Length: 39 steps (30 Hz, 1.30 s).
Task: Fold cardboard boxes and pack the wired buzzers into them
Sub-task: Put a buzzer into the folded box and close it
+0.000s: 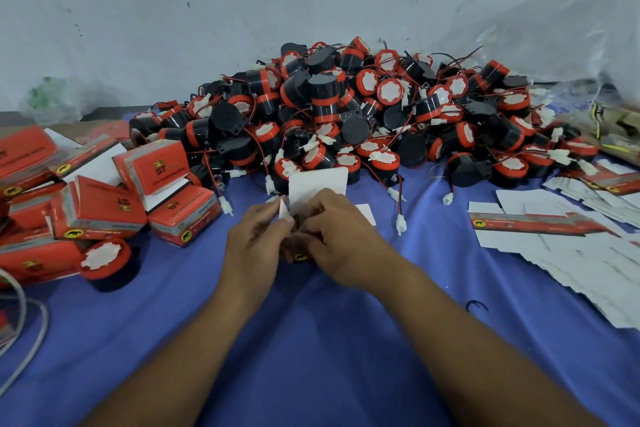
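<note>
A small cardboard box (318, 186) sits between my hands at the table's middle, its white top flap standing up and a side flap sticking out at each side. My left hand (254, 236) pinches the left side flap. My right hand (341, 239) curls round the box's right side, hiding most of its red body. Behind the box a large heap of wired buzzers (346, 107), black with red caps, white labels and thin red-black wires, fills the back of the table. One loose buzzer (107, 262) lies on its own at the left.
Several folded red boxes (104, 198) are stacked at the left. Flat unfolded box blanks (571, 239) fan out at the right. A blue cloth (311, 340) covers the table. A grey cable (24, 329) loops at the left edge. Plastic bags (588, 45) lie behind at the right.
</note>
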Tool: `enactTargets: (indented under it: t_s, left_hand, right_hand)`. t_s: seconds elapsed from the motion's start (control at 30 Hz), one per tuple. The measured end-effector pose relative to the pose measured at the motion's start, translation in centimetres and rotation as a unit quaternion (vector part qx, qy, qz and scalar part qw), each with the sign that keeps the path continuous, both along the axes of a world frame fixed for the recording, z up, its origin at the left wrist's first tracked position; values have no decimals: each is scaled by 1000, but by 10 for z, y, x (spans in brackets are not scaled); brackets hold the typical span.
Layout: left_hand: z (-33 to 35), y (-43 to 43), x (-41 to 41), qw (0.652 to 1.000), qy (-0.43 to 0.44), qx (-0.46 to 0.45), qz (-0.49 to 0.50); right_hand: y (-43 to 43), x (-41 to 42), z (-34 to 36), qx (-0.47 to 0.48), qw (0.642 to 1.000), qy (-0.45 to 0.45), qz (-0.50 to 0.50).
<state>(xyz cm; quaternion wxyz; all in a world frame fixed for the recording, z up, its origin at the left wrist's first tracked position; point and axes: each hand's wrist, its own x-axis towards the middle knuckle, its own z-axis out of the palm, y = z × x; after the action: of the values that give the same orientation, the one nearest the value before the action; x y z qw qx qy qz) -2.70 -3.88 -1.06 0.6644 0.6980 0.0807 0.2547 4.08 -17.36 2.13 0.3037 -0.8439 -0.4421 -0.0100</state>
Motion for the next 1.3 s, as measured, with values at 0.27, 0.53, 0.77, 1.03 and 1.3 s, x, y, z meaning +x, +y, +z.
enactTargets:
  t_s: [0.27, 0.53, 0.77, 1.03, 1.3]
  left_hand:
    - [-3, 6, 4, 997, 27, 73, 23]
    - [4, 4, 23, 993, 113, 34, -29]
    - [9, 9, 24, 987, 131, -64, -63]
    - [13, 12, 22, 984, 127, -119, -36]
    - [4, 16, 11, 988, 58, -80, -119]
  right_hand:
    - [-9, -3, 7, -59, 997, 8, 40]
    - [-29, 24, 6, 148, 980, 18, -135]
    - [-31, 32, -5, 195, 926, 271, -179]
    - [-23, 35, -13, 287, 891, 347, -54]
    - [-15, 32, -22, 196, 923, 330, -15]
